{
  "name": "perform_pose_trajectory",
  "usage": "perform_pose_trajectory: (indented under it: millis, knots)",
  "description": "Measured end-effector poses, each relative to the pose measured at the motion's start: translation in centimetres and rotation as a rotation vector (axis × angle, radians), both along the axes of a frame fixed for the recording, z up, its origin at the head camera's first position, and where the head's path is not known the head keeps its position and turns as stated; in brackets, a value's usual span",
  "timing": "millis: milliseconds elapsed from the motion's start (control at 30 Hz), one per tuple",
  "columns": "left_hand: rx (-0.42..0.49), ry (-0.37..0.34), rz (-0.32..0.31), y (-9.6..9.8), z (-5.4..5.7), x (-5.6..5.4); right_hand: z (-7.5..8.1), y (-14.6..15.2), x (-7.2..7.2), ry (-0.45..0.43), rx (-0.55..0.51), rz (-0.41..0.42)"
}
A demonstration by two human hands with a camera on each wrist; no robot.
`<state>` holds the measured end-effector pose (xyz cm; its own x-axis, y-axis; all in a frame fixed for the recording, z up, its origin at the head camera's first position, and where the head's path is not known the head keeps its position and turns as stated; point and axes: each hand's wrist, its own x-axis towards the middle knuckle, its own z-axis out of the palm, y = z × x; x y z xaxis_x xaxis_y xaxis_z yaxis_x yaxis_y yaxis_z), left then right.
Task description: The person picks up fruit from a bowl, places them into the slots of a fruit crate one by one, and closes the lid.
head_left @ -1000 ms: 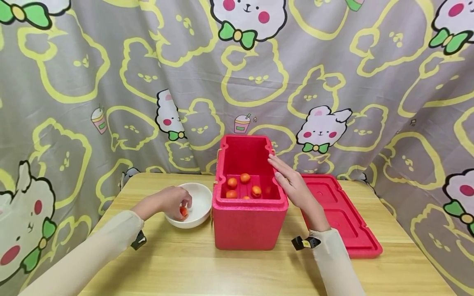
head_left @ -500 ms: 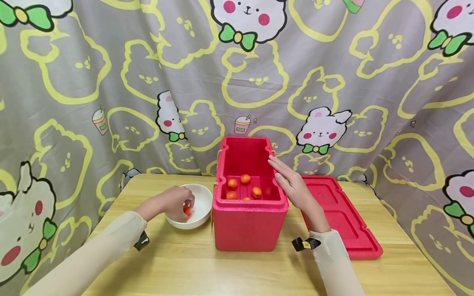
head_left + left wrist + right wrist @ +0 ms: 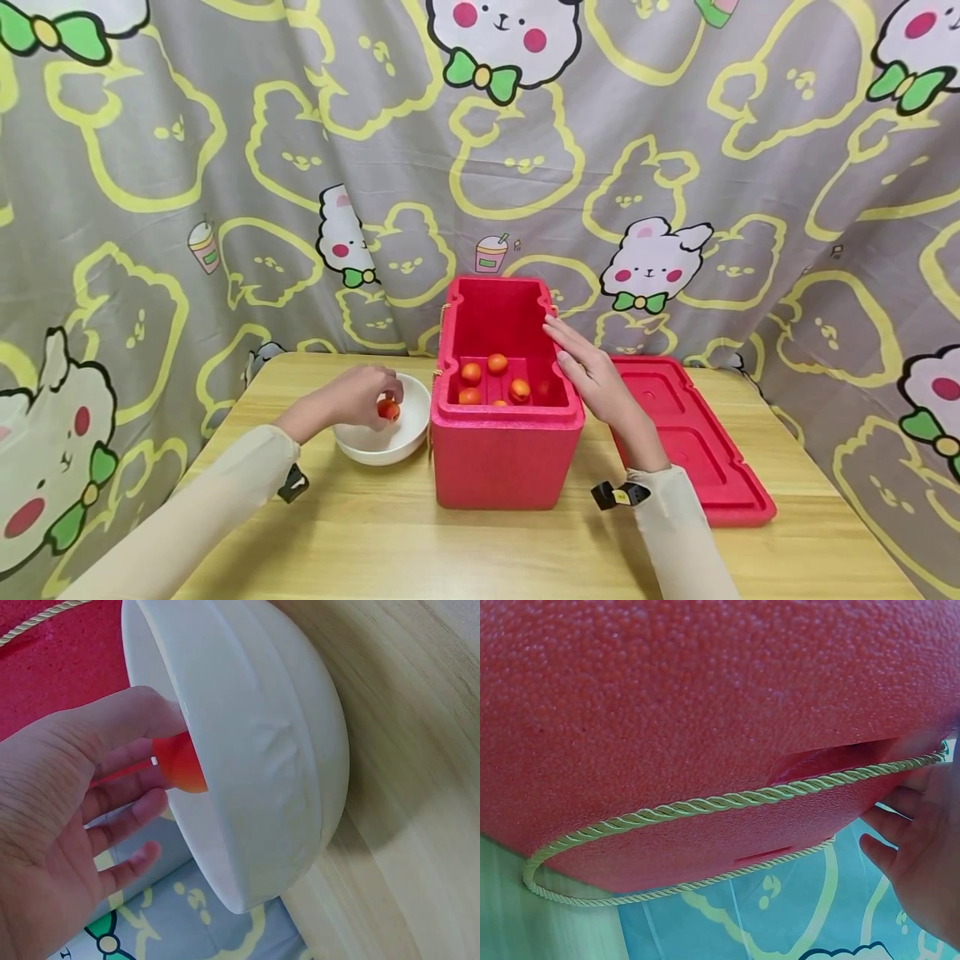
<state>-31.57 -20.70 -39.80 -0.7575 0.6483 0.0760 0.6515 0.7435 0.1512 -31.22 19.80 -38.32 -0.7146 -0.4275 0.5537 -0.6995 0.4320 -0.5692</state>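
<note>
My left hand [image 3: 360, 398] pinches a small round orange-red fruit [image 3: 388, 409] over the white bowl [image 3: 418, 417]. In the left wrist view the thumb and fingertips hold this fruit [image 3: 182, 765] at the bowl's [image 3: 262, 757] rim, which hides part of it. Straight fingers of my right hand [image 3: 596, 379] rest against the right side rim of an open red foam box [image 3: 502, 467]. Several similar orange fruits [image 3: 497, 363] lie on the box floor; the front wall partly hides one. In the right wrist view, a gold cord [image 3: 727, 801] hangs along the box wall beside my right hand [image 3: 922, 862].
To the right of the box a red lid [image 3: 697, 442] lies flat on the wooden table [image 3: 360, 533]. Behind the table hangs a grey curtain [image 3: 405, 133] with cartoon prints. The bowl stands close to the box's left side.
My left hand has shifted slightly right and up above the bowl, with the fruit now showing more between its fingers. My right hand and the fruits in the box stay where they were.
</note>
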Motion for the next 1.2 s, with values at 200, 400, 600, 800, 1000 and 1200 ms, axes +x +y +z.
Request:
perform_pose_trajectory:
  millis: [200, 400, 600, 800, 1000, 1200]
  knots:
    - [0.074, 0.118, -0.015, 0.2, 0.1, -0.1, 0.0, -0.1, 0.0, -0.012, 0.000, -0.001]
    - [0.096, 0.293, -0.004, 0.5, 0.2, -0.2, 0.0, -0.2, 0.0, -0.013, -0.003, 0.001]
    - [0.127, 0.405, 0.001, 0.8, 0.6, -0.4, 0.1, -0.2, -0.1, -0.014, -0.003, 0.004]
    - [0.168, 0.444, 0.026, 0.7, 1.2, -0.5, 0.0, -0.2, -0.2, -0.015, 0.001, 0.003]
    - [0.206, 0.443, 0.060, 0.6, 2.0, -0.4, 0.0, -0.1, -0.1, -0.018, 0.000, 0.002]
    - [0.254, 0.457, 0.073, 0.7, 3.1, -0.5, -0.1, 0.0, 0.0, -0.014, -0.001, -0.002]
